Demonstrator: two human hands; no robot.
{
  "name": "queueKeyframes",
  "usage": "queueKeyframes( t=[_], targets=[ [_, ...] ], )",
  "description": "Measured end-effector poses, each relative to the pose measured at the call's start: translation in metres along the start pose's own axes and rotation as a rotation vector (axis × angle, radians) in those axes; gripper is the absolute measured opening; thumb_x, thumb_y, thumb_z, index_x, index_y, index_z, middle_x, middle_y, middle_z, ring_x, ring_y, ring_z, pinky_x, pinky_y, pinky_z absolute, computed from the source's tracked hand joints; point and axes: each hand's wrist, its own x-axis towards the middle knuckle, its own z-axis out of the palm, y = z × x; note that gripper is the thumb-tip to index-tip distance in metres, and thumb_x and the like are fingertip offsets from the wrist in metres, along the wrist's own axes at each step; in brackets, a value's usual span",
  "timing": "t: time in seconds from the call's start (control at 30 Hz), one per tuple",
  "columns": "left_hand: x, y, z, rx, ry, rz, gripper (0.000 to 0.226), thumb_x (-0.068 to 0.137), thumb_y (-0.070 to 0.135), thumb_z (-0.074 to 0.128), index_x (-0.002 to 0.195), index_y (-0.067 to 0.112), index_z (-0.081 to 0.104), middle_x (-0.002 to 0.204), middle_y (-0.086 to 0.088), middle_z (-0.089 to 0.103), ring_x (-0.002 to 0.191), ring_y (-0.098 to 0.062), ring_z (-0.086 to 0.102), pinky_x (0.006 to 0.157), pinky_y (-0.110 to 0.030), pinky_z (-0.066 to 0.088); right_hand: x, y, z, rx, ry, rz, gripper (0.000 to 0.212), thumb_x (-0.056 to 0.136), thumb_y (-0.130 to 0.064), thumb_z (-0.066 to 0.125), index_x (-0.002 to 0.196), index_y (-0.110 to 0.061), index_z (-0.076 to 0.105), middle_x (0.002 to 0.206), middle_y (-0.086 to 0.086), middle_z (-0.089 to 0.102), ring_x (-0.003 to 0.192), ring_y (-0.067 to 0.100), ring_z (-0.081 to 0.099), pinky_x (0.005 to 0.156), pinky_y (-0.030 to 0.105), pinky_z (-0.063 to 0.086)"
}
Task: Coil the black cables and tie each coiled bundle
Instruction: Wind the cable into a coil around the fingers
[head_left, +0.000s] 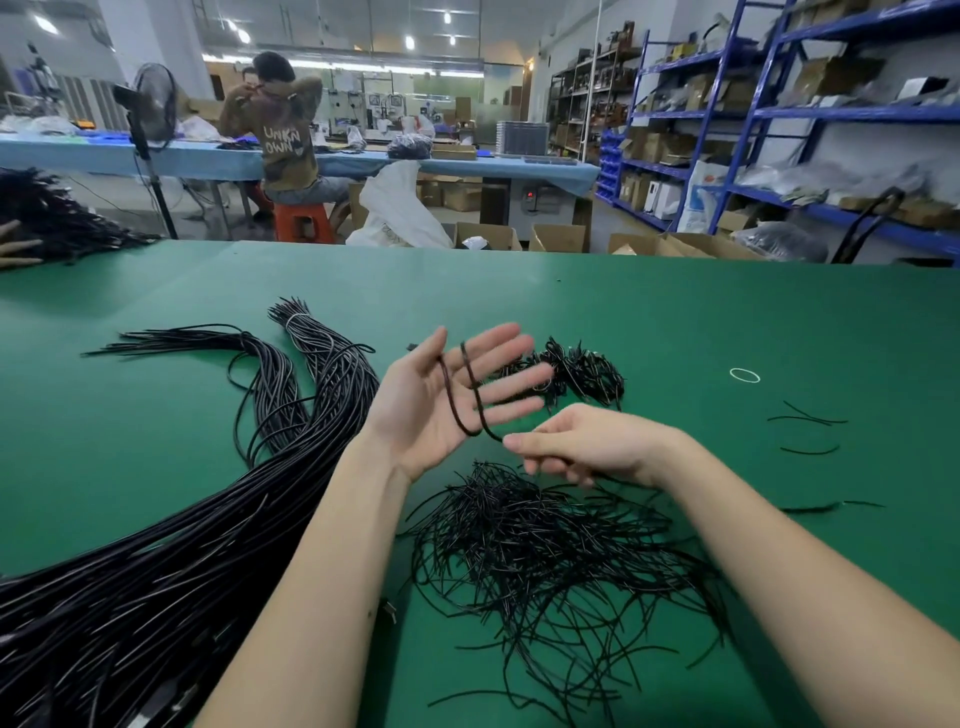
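A person's left hand (447, 400) is raised palm-up above the middle of a green-covered table (727, 322), fingers straight and spread, with a thin black cable (470, 395) looped twice across them. The right hand (582, 441), fingers curled, pinches that cable's trailing end. Loose short black ties (545, 540) lie near the front edge; long black cables (156, 545) fill the front left corner. Beyond the table's far edge, a seated worker's jacket (285, 140) reads "UNKNOWN".

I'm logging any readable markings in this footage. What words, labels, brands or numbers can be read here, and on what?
"UNKN OWN": on the back of the seated person's shirt.
Labels on the shelf boxes: too small and blurred to read.
Nothing readable on the cables or the green table.
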Motion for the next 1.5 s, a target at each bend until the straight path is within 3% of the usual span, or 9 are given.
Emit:
queueKeyframes(
  t=[0.17,0.27,0.43,0.6,0.93,1.13,1.23,1.33,1.5],
  targets=[
    [-0.002,-0.006,0.003,0.269,-0.055,-0.284,0.071,0.106,0.047,0.018,0.126,-0.003,0.065,0.129,-0.025,0.063,0.122,-0.045,0.058,0.101,-0.059,0.049,0.006,-0.029,-0.039,-0.185,-0.053,0.090,0.030,0.095,-0.005,0.051,0.067,-0.017,0.053,0.054,-0.008,0.044,0.053,0.011,0.032,0.046,0.020,0.026],
    [0.000,-0.009,0.004,0.422,0.009,-0.406,0.073,0.106,0.049,0.018,0.126,-0.003,0.065,0.129,-0.022,0.064,0.125,-0.041,0.058,0.104,-0.056,0.047,0.006,-0.059,-0.055,-0.228,-0.055,0.138,0.025,0.103,-0.019,0.057,0.083,-0.011,0.068,0.063,-0.005,0.052,0.046,0.007,0.036,0.042,0.017,0.029],
    [0.009,-0.016,0.009,0.488,0.227,-0.257,0.062,0.107,0.048,0.016,0.126,0.010,0.062,0.127,-0.012,0.068,0.116,-0.031,0.062,0.099,-0.047,0.048,0.006,-0.084,-0.041,-0.317,0.329,-0.059,0.020,0.098,-0.013,0.058,0.104,0.001,0.070,0.070,0.002,0.066,0.063,0.019,0.049,0.047,0.024,0.036],
    [0.008,-0.004,0.000,0.157,0.282,-0.037,0.059,0.108,0.045,0.018,0.128,0.006,0.059,0.111,-0.010,0.074,0.091,-0.027,0.070,0.088,-0.047,0.055,-0.008,-0.055,0.005,0.295,0.244,-0.189,0.021,0.107,-0.019,0.050,0.092,-0.011,0.062,0.070,0.001,0.073,0.046,0.005,0.049,0.042,0.016,0.040],
    [0.000,0.003,0.000,-0.053,0.074,0.053,0.055,0.108,0.039,0.022,0.138,0.003,0.052,0.125,-0.023,0.067,0.114,-0.043,0.065,0.090,-0.053,0.057,-0.009,0.020,0.029,0.795,-0.180,0.052,0.028,0.092,-0.042,0.060,0.084,-0.016,0.054,0.057,-0.009,0.030,0.045,0.001,0.022,0.032,0.012,0.015],
    [-0.008,0.000,0.007,0.270,-0.136,-0.263,0.061,0.106,0.046,0.021,0.144,0.007,0.050,0.121,-0.027,0.067,0.112,-0.043,0.066,0.094,-0.049,0.056,-0.002,0.009,-0.023,0.469,-0.086,0.160,0.011,0.091,-0.022,0.066,0.096,-0.012,0.066,0.056,-0.010,0.043,0.042,0.001,0.030,0.034,0.012,0.023],
    [-0.006,-0.005,0.012,0.428,-0.118,-0.429,0.061,0.105,0.049,0.024,0.142,0.008,0.049,0.132,-0.029,0.059,0.124,-0.046,0.057,0.101,-0.051,0.051,0.004,-0.013,-0.040,0.199,0.044,0.182,0.041,0.088,-0.026,0.071,0.124,-0.007,0.066,0.061,-0.008,0.056,0.045,0.002,0.037,0.037,0.012,0.031],
    [-0.005,-0.005,0.010,0.466,-0.031,-0.472,0.062,0.105,0.048,0.024,0.138,0.003,0.052,0.136,-0.023,0.060,0.129,-0.040,0.055,0.106,-0.052,0.047,0.009,-0.034,-0.042,0.155,0.083,0.144,0.012,0.100,-0.009,0.059,0.107,-0.006,0.068,0.061,-0.003,0.058,0.048,0.004,0.041,0.038,0.014,0.035],
    [-0.001,-0.012,0.011,0.598,0.121,-0.427,0.059,0.107,0.049,0.021,0.128,0.009,0.059,0.130,-0.011,0.065,0.116,-0.025,0.063,0.099,-0.042,0.050,0.013,-0.053,-0.026,0.033,0.253,0.022,0.024,0.101,0.000,0.052,0.084,-0.010,0.067,0.065,0.005,0.060,0.044,0.008,0.045,0.043,0.017,0.040]
  ],
)
